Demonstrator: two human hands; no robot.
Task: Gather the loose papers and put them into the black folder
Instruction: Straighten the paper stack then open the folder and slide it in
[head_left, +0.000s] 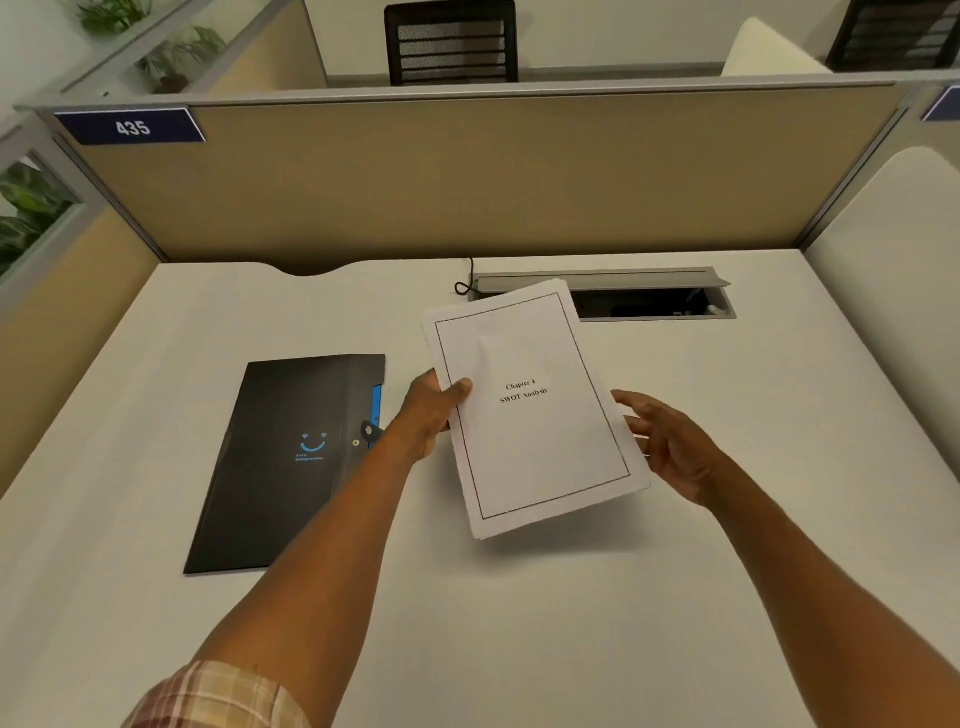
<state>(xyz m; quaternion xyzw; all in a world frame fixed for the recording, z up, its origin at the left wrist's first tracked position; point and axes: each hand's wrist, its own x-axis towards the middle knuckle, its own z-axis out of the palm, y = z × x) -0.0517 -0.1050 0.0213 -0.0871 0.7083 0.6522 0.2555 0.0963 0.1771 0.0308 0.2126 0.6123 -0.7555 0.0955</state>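
A stack of white papers (530, 410), top sheet printed "Chapter 4 SWOT Analysis" inside a black border, is held above the desk at centre. My left hand (434, 410) grips its left edge, thumb on top. My right hand (670, 447) is at the stack's right edge with fingers spread, touching or just beside the paper; I cannot tell which. The black folder (291, 462) lies flat on the desk to the left, shut, with a blue smiley mark, a snap button flap and a blue strip along its right side.
The white desk (519, 623) is walled by tan cubicle partitions (467, 176) at the back and both sides. A grey cable hatch (649, 296) stands open behind the papers, with a black cord (464, 283) beside it. A black chair (451, 41) is beyond the partition.
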